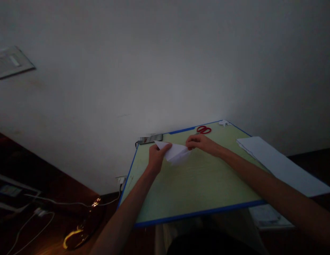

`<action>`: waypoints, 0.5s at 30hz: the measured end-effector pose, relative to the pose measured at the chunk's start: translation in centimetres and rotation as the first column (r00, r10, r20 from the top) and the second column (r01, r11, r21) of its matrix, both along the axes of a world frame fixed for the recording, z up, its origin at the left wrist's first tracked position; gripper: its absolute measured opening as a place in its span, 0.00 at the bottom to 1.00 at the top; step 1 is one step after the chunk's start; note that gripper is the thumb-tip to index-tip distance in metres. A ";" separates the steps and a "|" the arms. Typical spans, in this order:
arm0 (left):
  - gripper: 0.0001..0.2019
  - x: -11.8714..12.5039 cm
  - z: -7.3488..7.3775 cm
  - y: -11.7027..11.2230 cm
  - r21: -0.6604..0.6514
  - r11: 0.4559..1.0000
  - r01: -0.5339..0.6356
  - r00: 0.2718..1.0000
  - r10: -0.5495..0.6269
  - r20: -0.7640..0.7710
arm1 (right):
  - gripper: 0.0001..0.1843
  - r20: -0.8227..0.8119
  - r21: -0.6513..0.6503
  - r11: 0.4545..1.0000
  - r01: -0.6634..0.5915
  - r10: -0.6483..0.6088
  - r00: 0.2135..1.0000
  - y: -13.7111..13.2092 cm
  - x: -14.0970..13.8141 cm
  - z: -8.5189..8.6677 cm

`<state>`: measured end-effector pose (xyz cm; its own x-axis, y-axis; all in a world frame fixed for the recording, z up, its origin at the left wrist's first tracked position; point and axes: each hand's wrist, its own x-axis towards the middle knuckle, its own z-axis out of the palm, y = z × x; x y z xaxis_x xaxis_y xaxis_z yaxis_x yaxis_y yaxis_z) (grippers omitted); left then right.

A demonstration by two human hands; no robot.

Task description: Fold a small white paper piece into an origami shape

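Observation:
A folded white paper (174, 153) with pointed ends lies on the pale green table (196, 187) with a blue edge. My left hand (156, 157) is closed on the paper's left end, thumb over its top point. My right hand (199, 142) pinches the paper's right end with its fingers together. Both forearms reach in from the bottom of the view.
Red scissors (204, 129) lie near the table's far edge, with a small paper scrap (223, 123) at the far corner. A dark phone-like thing (150, 139) sits at the far left corner. White sheets (279, 164) lie on the right. Cables (48, 205) run over the dark floor at left.

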<state>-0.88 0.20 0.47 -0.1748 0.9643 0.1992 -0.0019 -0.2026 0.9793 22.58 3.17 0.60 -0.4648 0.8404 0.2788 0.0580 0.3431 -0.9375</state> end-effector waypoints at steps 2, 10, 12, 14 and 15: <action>0.15 -0.1 -0.3 0.3 -0.004 1.000 0.014 0.998 -0.014 0.058 | 0.14 -0.021 -0.006 1.000 -0.023 0.023 1.000 -0.3 -0.2 0.0; 0.21 0.3 -0.5 0.5 0.002 0.996 0.086 0.984 -0.085 0.159 | 0.28 -0.097 -0.031 0.993 -0.114 0.110 0.989 -0.7 -1.3 -1.1; 0.25 0.6 -0.2 0.2 0.027 0.991 0.133 0.967 -0.136 0.213 | 0.21 -0.124 -0.025 0.999 -0.031 0.028 0.992 -0.3 -1.4 -1.2; 0.27 0.9 -0.1 -0.2 0.049 0.981 0.187 0.961 -0.193 0.197 | 0.18 -0.143 -0.004 0.998 0.060 -0.060 0.988 0.1 -1.3 -1.4; 0.27 1.0 0.0 -0.3 0.056 0.975 0.215 0.963 -0.221 0.156 | 0.18 -0.151 0.008 0.996 0.092 -0.090 0.984 0.2 -1.3 -1.5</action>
